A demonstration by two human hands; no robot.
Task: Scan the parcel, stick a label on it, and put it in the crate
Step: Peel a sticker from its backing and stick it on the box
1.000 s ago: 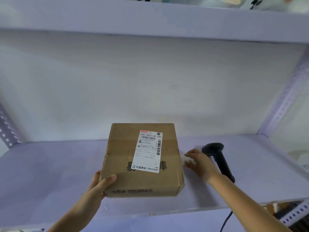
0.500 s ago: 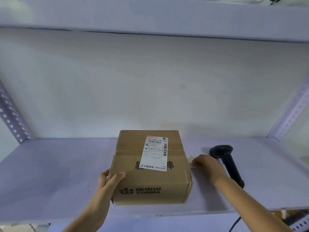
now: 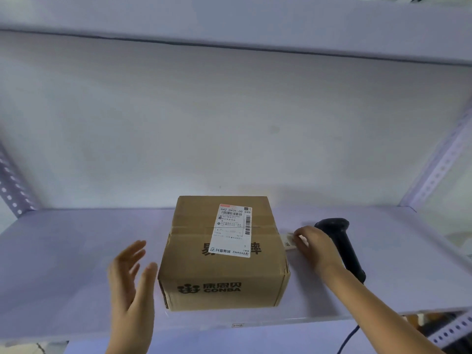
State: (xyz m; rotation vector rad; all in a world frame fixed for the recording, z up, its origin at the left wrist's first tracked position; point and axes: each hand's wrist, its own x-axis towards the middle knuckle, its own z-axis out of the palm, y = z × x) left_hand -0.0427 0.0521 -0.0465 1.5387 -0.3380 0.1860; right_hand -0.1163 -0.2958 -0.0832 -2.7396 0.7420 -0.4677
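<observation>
A brown cardboard parcel [image 3: 224, 254] with a white shipping label on top rests on the white shelf [image 3: 63, 264]. My left hand [image 3: 130, 279] hovers just left of the parcel with spread fingers, not touching it. My right hand [image 3: 313, 245] is at the parcel's right side, pinching a small white label [image 3: 288, 243] that lies next to the box. A black barcode scanner [image 3: 341, 245] lies on the shelf behind my right wrist, its cable hanging over the front edge.
The shelf above [image 3: 229, 24] overhangs the work area. Perforated metal uprights stand at the far left [image 3: 12, 190] and right [image 3: 439, 169]. A lower rack shows at the bottom right.
My left hand let go of the parcel's front-left corner and opened beside it. My right hand closed on the small label by the box's right side.
</observation>
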